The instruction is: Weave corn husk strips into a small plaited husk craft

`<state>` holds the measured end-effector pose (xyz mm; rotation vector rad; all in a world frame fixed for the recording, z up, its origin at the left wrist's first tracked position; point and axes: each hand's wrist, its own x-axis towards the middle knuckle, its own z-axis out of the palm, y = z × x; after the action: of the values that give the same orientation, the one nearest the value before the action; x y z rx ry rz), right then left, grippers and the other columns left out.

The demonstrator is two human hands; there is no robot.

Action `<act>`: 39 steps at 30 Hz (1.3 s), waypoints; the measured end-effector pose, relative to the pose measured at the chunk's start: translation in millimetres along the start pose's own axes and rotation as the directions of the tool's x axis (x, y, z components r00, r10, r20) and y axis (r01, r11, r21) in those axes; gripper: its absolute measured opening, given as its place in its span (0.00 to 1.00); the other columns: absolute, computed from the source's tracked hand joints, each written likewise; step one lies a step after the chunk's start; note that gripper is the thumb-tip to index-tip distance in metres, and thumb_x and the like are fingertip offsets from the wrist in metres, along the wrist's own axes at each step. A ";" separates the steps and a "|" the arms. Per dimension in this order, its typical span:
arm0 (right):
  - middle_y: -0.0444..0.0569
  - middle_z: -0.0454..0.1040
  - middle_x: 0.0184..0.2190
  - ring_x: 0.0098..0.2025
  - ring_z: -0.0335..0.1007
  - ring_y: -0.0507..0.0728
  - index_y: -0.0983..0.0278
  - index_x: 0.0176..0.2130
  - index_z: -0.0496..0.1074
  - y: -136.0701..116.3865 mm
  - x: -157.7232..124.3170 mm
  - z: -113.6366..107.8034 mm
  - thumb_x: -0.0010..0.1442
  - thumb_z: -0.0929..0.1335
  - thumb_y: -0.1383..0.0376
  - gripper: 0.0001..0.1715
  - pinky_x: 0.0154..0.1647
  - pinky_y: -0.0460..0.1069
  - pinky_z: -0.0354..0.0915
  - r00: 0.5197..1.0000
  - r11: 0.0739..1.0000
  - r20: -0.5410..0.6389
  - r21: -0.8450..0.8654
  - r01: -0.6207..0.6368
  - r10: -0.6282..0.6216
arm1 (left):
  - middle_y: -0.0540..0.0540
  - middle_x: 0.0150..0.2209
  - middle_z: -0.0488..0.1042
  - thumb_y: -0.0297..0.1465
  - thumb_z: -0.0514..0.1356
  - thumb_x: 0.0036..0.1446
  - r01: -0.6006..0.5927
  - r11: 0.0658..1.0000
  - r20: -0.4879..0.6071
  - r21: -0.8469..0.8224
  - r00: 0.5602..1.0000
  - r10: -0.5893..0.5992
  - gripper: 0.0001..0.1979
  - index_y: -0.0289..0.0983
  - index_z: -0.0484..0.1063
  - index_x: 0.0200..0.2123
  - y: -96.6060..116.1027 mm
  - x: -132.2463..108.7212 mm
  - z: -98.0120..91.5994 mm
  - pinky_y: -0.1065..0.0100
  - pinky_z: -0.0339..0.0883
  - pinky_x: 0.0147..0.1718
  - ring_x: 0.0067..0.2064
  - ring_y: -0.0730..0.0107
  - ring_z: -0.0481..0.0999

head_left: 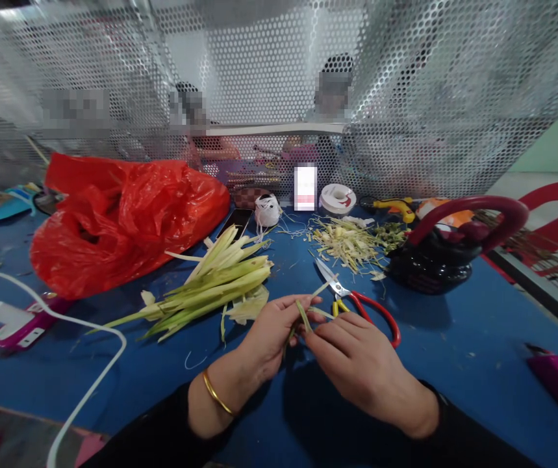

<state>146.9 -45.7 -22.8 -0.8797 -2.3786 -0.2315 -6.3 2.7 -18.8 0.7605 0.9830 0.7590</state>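
Observation:
My left hand (279,330) and my right hand (356,354) meet low in the middle of the view, both closed on narrow green plant strips (304,315). The strips cross between my fingertips, and their far ends stick out past the fingers. Just beyond my right hand lie red-handled scissors (337,283) with the blades apart; the hand partly covers them. To the left of my left hand rests a bundle of pale green leaves (215,286), resembling corn husks. A pile of trimmed scraps (347,244) lies farther back.
A crumpled red plastic bag (127,221) fills the back left. White string (267,211), a tape roll (338,199) and a lit phone (305,187) stand before the perforated screen (259,71). At right is a black pot with a red handle (429,260). A white cable (113,331) crosses the left side.

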 end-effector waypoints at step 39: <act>0.39 0.66 0.18 0.20 0.63 0.50 0.63 0.24 0.66 14.6 11.3 10.3 0.54 0.71 0.56 0.16 0.23 0.46 0.61 0.435 -0.088 0.381 0.825 -0.558 0.815 | 0.48 0.24 0.77 0.41 0.67 0.50 -0.060 0.998 0.059 0.024 0.997 0.058 0.16 0.33 0.74 0.33 -4.4 -6.4 8.3 0.74 0.66 0.24 0.22 0.74 0.75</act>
<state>144.6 -24.8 -25.2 -1.2363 -1.0350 1.2530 -0.1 -6.6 -16.7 0.8323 0.9228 0.7727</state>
